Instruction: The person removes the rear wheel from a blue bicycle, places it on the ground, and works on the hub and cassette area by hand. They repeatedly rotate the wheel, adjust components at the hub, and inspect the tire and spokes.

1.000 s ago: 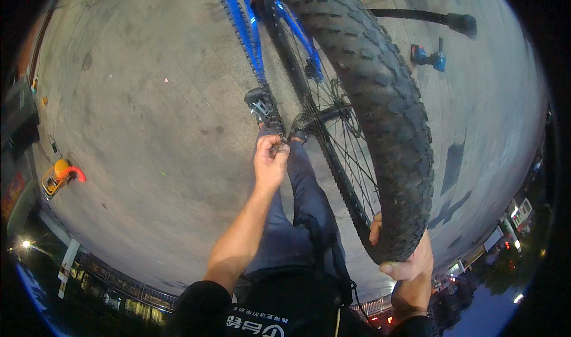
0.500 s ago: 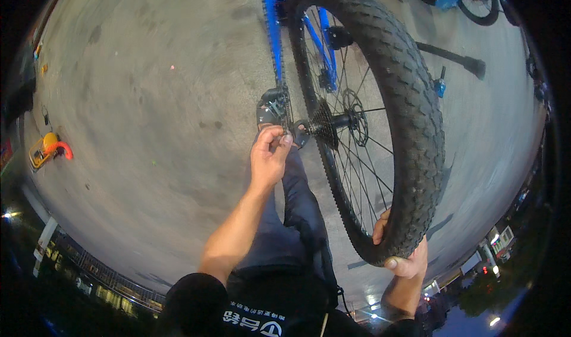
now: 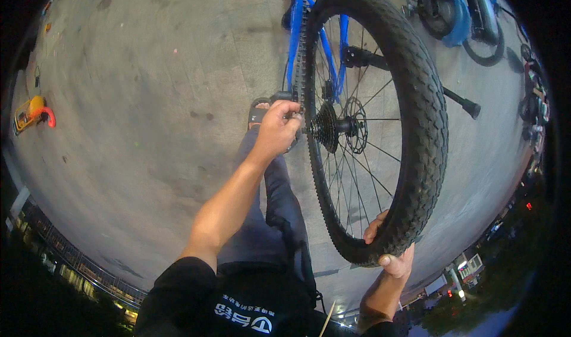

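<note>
A bicycle wheel with a knobby black tyre (image 3: 425, 117) stands upright in front of me, tilted slightly. My right hand (image 3: 392, 257) wraps round the tyre's near end, thumb outside and fingers inside the rim. On the wheel's hub are a black cassette (image 3: 324, 129) and a brake disc (image 3: 357, 125). My left hand (image 3: 281, 128) is closed in a pinch on the bicycle chain (image 3: 304, 40), just left of the cassette. The chain runs away alongside the blue bicycle frame (image 3: 294, 60). Fingers hide the pinched part and most of the rear derailleur.
A black bar with a rubber foot (image 3: 470, 107) sticks out beyond the wheel on the right. Farther right stands another vehicle with a blue-covered wheel (image 3: 457, 19). A yellow device with a red-orange hose (image 3: 37, 110) sits on the concrete ground (image 3: 148, 129) at far left.
My left hand has moved up and right, closer to the cassette, bringing the chain nearer the wheel. My right hand keeps its hold on the tyre. The view has shifted somewhat.
</note>
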